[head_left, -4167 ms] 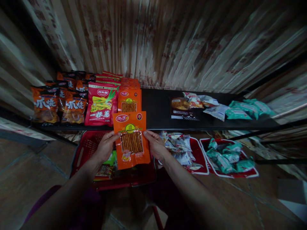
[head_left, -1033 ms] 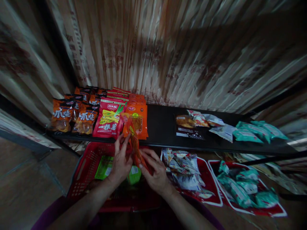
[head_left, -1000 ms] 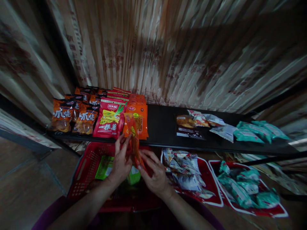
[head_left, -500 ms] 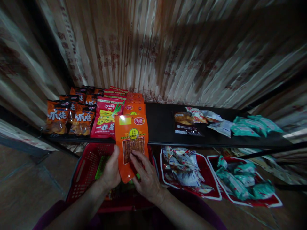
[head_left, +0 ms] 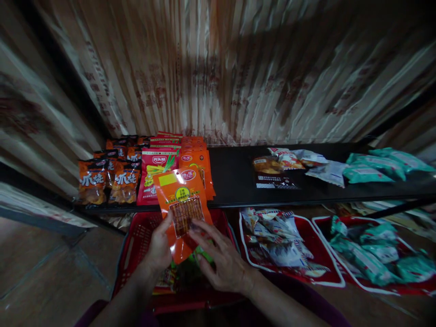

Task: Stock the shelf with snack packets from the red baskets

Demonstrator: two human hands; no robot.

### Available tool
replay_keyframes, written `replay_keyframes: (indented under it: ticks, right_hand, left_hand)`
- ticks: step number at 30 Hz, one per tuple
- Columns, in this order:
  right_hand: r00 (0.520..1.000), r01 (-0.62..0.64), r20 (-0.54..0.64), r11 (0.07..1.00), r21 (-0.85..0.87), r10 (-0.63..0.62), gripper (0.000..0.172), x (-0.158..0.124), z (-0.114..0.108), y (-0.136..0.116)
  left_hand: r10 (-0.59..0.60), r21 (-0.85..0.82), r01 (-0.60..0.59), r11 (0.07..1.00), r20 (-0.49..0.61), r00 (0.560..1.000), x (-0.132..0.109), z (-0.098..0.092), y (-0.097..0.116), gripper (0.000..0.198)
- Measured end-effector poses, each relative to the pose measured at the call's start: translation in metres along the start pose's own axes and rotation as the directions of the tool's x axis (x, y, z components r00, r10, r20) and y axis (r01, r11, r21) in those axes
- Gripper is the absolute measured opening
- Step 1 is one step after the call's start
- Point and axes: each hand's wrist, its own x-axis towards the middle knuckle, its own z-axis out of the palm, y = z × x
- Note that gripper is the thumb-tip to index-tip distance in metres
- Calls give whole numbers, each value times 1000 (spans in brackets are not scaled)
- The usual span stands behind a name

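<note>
My left hand grips the lower left edge of an orange snack packet, thumb on its front. The packet stands upright and tilted a little left, with its label and clear window facing me. My right hand has its fingers spread, the fingertips resting on the packet's lower right part. Both hands are above a red plastic basket that holds green and other packets. Behind the packet, a row of the same orange packets stands on the black shelf.
On the shelf's left stand red packets and dark orange packets; to the right lie a dark bread pack, white wrappers and teal packets. Below are red trays with mixed wrappers and teal packets. Striped sheeting backs the shelf.
The packet, edge-on a second ago, has been turned with its front toward me and now tilts left. My right hand has loosened to fingertips on it. The view shifted left.
</note>
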Motion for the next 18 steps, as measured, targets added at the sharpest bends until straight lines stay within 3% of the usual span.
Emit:
replay_keyframes:
  ticks: [3, 6, 12, 15, 18]
  right_hand:
    - [982, -106, -158, 994, 13, 107, 69, 0, -6, 10]
    - [924, -259, -290, 966, 0, 248, 66, 1, -9, 22]
    - [892, -289, -360, 957, 12, 274, 61, 2, -14, 33]
    - [844, -368, -338, 908, 199, 417, 59, 3, -13, 33]
    - [766, -408, -197, 700, 587, 611, 64, 6, -10, 35]
  left_hand:
    - [-48, -45, 47, 998, -24, 999, -3, 0, 0, 40]
    - [-121, -78, 118, 990, -37, 992, -6, -1, -2, 34]
    - [-223, -58, 226, 972, 51, 974, -6, -3, -11, 36]
    - [-253, -66, 259, 964, 91, 963, -6, -1, -16, 37]
    - [-292, -78, 303, 950, 125, 948, -5, 2, -20, 35]
